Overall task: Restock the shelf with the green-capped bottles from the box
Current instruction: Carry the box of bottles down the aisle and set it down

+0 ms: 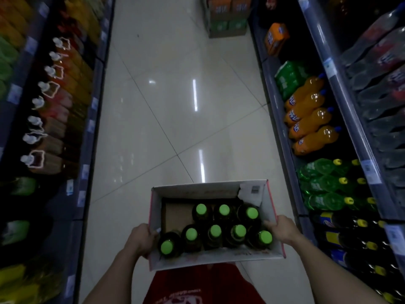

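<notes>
An open white cardboard box point(197, 190) with red edges is held in front of me at waist height, above the aisle floor. Inside stand several dark bottles with green caps point(215, 230), in two rows, with an empty corner at the box's far left. My left hand point(141, 239) grips the box's left wall. My right hand point(282, 229) grips its right wall. Shelves run along both sides of the aisle.
The left shelf point(87, 128) holds white-capped jugs and colourful packs. The right shelf point(282, 132) carries orange soda bottles point(309, 119), green bottles point(324, 183) and dark bottles with yellow caps. Stacked cartons point(228, 16) stand at the far end of the tiled floor.
</notes>
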A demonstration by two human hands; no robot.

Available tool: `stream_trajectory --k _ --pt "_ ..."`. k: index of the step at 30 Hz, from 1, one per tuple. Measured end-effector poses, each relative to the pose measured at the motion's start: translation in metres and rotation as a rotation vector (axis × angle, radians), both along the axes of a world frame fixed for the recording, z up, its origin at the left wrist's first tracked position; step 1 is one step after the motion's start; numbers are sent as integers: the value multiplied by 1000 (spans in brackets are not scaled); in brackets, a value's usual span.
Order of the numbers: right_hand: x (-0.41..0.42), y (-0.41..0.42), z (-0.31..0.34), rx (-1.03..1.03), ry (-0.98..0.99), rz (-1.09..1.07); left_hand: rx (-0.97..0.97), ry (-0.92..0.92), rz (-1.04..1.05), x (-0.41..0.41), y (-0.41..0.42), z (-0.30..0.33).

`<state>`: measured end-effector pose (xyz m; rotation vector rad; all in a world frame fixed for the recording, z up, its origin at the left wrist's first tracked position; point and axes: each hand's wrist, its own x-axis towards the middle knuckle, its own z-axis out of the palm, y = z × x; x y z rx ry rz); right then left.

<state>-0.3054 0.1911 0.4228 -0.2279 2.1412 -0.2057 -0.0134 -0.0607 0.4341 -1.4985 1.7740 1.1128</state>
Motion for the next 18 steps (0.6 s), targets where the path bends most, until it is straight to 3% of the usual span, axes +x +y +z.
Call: stream_trajectory --k 10,18 --pt "-27 -109 39 -59 -9 -132 -57 -7 -79 -52 -134 42" --pt "-94 -195 45 -51 -9 -133 -72 -1 -133 -123 -224 56"
